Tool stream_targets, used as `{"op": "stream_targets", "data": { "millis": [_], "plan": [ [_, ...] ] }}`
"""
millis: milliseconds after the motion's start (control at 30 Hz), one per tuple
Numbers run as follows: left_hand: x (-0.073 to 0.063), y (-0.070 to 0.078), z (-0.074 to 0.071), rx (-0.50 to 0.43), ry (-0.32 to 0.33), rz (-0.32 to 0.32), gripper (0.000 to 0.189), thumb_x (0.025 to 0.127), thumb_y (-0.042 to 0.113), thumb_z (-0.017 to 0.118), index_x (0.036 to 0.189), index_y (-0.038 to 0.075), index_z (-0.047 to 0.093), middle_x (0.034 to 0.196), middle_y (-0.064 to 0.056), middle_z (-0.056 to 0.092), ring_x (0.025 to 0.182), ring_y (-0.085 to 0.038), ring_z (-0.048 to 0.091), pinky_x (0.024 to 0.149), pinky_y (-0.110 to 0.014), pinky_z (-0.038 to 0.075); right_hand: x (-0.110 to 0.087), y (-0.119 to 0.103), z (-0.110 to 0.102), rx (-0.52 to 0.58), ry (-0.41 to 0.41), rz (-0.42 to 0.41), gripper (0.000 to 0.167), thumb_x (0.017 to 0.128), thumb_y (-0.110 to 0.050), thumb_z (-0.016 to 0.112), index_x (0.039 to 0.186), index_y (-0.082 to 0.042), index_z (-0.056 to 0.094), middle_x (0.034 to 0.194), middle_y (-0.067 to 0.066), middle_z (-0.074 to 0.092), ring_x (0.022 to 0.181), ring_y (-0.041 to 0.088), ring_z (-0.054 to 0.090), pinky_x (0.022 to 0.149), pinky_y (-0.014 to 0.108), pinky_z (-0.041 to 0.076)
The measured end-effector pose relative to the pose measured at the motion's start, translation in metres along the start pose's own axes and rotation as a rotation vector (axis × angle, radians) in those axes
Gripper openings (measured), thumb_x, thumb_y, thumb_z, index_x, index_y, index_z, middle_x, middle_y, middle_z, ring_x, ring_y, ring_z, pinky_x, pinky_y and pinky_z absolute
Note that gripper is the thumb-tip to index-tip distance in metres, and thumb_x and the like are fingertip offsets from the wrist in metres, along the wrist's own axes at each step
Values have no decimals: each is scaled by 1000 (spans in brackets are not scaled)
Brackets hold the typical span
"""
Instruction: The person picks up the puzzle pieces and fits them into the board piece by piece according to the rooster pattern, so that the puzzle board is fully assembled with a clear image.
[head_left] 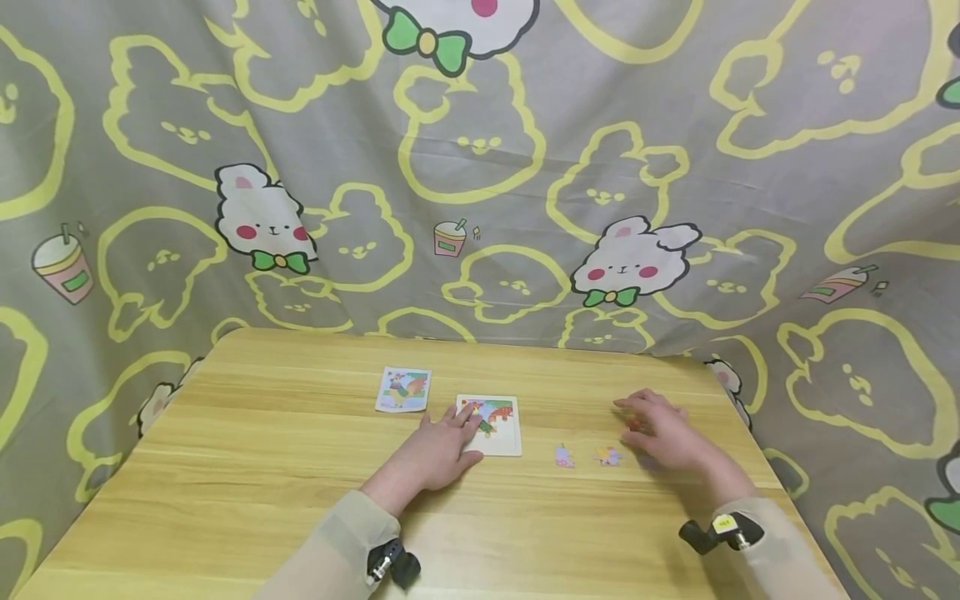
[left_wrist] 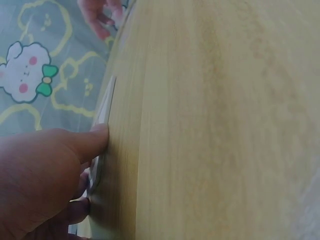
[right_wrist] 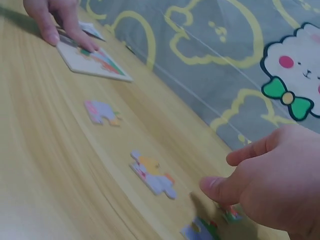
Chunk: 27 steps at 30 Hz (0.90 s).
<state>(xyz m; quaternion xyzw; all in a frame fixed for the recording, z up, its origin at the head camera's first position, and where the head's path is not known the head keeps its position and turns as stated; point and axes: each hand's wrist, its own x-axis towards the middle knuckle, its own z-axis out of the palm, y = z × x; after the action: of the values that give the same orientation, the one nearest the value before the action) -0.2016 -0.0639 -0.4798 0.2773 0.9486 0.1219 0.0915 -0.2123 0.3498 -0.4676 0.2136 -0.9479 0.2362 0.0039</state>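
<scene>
My left hand (head_left: 442,450) rests on the left part of a square white puzzle board (head_left: 504,442), its thumb at the near edge. The board holds a partly filled rooster picture in its upper part. To the right, my right hand (head_left: 663,433) hovers over loose puzzle pieces, thumb and fingers apart. Under it, a purple-and-green piece (right_wrist: 197,230) and another green-and-red piece (right_wrist: 231,214) are partly hidden by the hand. Between board and right hand lie a purple-and-pink piece (head_left: 564,456) and a purple-and-yellow piece (head_left: 607,456).
A card with a rooster picture (head_left: 403,390) lies left of the board. Everything sits on a wooden table (head_left: 247,467). Behind the table hangs a grey cloth (head_left: 510,225) printed with yellow outlines and white rabbits.
</scene>
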Motion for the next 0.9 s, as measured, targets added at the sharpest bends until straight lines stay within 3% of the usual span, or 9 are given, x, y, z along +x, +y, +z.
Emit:
{"op": "stream_targets", "data": {
  "millis": [167, 300, 467, 633, 767, 900],
  "plan": [
    [-1, -1, 0, -1, 1, 1, 64, 109, 42, 57, 160, 6, 46, 169, -14, 34, 154, -41, 32, 115, -74, 29, -3, 12, -1, 22, -25, 54, 50, 95, -16, 81, 140, 0, 65, 122, 9, 64, 108, 32, 59, 89, 66, 31],
    [-1, 0, 1, 2, -2, 2, 64, 110, 44, 55, 161, 6, 45, 170, -13, 33, 154, -41, 31, 116, -74, 28, -5, 19, -1, 71, -33, 103, 48, 95, -16, 81, 137, 3, 65, 117, 7, 65, 115, 39, 61, 92, 74, 26],
    [-2, 1, 0, 4, 5, 2, 64, 110, 44, 55, 161, 6, 45, 169, -13, 33, 154, -41, 31, 115, -74, 29, -6, 23, -1, 93, -30, 150, 46, 95, -17, 81, 135, 2, 66, 112, 5, 67, 108, 35, 63, 92, 75, 23],
    [-2, 1, -1, 9, 8, 5, 64, 110, 45, 55, 161, 7, 45, 169, -13, 33, 154, -41, 31, 115, -74, 29, -7, 25, 2, 102, -10, 177, 38, 94, -12, 81, 127, 1, 67, 108, 6, 65, 104, 33, 62, 95, 84, 16],
    [-1, 1, 0, 5, 4, -1, 64, 110, 45, 54, 161, 7, 45, 170, -12, 32, 154, -40, 31, 116, -73, 28, -9, 23, 7, 88, 21, 153, 27, 94, -7, 80, 119, -5, 71, 107, 5, 65, 98, 29, 60, 91, 73, 22],
    [-1, 0, 1, 4, -1, -10, 65, 110, 46, 54, 162, 8, 45, 170, -11, 32, 155, -39, 30, 117, -72, 28, -11, 20, 13, 55, 53, 113, 27, 94, -2, 77, 120, -6, 72, 108, 4, 64, 92, 23, 57, 83, 56, 21]
  ]
}}
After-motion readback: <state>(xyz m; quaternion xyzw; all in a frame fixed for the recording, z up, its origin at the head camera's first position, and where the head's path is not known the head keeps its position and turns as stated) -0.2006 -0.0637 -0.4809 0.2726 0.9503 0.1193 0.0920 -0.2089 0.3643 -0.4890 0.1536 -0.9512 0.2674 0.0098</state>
